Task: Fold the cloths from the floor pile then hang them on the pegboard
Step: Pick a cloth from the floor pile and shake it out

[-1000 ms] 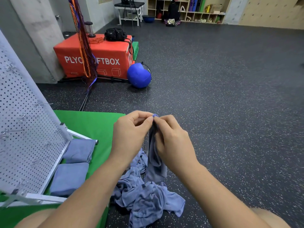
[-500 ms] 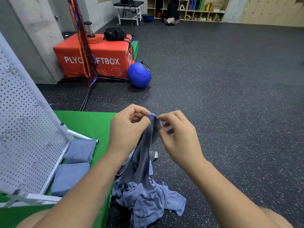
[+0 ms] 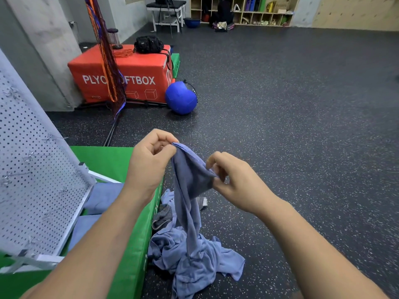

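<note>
I pinch the limp, light blue cloth by its top hem, left hand and right hand each gripping where a corner belongs.

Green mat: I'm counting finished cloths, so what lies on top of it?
A far folded cloth and a near folded cloth lie on the green mat, beside the white pegboard. The left forearm covers part of each; the board hides the mat behind it.
</note>
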